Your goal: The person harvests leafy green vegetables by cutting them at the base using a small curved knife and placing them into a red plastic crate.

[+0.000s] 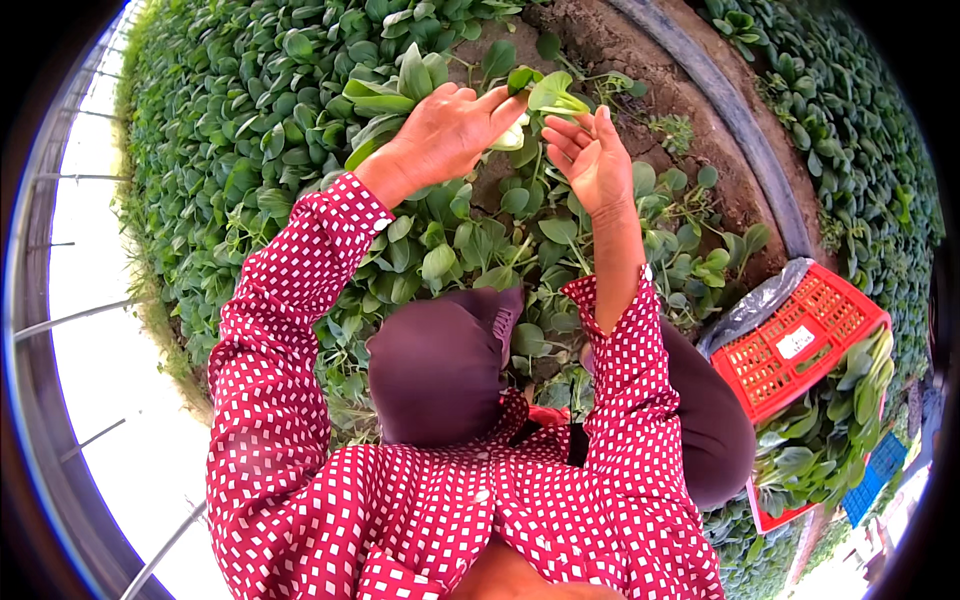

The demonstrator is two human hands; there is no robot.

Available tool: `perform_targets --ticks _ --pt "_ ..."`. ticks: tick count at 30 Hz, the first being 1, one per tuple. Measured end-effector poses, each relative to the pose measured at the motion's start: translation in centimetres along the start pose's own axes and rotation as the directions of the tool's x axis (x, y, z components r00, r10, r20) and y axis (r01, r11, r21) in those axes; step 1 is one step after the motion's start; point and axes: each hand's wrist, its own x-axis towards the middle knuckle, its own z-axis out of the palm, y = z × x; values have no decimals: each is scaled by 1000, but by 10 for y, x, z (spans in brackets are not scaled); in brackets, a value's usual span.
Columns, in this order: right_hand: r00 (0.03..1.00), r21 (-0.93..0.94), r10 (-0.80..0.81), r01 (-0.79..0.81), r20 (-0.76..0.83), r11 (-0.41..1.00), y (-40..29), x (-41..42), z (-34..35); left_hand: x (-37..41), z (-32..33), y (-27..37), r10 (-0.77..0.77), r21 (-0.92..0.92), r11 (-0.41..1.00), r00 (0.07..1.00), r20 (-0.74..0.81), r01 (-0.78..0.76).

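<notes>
My left hand (457, 135) is closed around a bok choy plant (412, 82). Its dark green leaves fan out to the left of the hand, and the pale stalk base (513, 136) shows on the right beneath the fingers. My right hand (592, 157) is palm up with fingers loosely curled and apart. Just beyond its fingertips is a loose bright green leaf (553, 93) with a short stalk; whether the fingertips touch it cannot be told. Below both hands, low leafy plants (480, 247) and loose leaves cover the soil.
Dense bok choy rows (247, 112) fill the left side. A dark hose (720, 97) curves along bare soil (660, 82) on the right. Near my right knee, a red plastic crate (802, 337) with a plastic liner tilts beside a heap of harvested greens (817, 435). Behind is a blue crate (874, 480).
</notes>
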Motion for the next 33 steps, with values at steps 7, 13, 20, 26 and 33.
perform_targets --ticks 7,13,20,26,33 --pt "935 81 -332 344 -127 936 -59 -72 19 -6 -66 43 -20 -197 980 986 -166 -13" --pt "791 -171 -560 533 -245 829 -114 -130 25 -12 -123 44 -412 -652 715 905 -105 250" --pt "713 -503 -701 616 28 606 -135 -180 73 11 -151 54 -458 -986 167 887 -66 12" --pt "632 -618 -772 635 70 463 -120 -209 102 25 -144 110 -413 -996 -26 908 -68 -87" --pt "583 -612 -810 661 54 435 -124 -227 97 48 -148 144 -492 -984 12 856 -160 -177"
